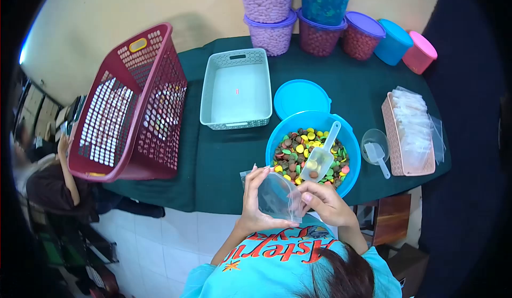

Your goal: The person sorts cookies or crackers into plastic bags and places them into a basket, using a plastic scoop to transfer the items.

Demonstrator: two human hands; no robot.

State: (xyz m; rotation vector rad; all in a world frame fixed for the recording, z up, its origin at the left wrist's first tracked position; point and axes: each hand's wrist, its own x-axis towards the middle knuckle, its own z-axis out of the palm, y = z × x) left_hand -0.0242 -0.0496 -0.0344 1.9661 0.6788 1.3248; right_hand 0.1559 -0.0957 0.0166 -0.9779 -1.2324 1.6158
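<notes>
A clear plastic zip bag [278,195] is held between my two hands, just in front of the blue tub [349,178]. My left hand [255,202] grips its left side, with the thumb along the lower edge. At its right edge, the fingers of my right hand [329,206] pinch the plastic. The bag looks empty, its mouth spread somewhat apart. In the tub lie many small round candies [290,151] in brown, yellow, green and red. A translucent scoop [320,156] rests on them, with a few candies in its bowl.
A blue lid [302,98] lies behind the tub. To the right are a clear bowl with a small scoop [377,156] and a pink basket [397,162] of plastic bags. A pale green tray [210,98], a maroon basket [130,154], stacked lidded tubs [272,31] and a person [53,186] are around.
</notes>
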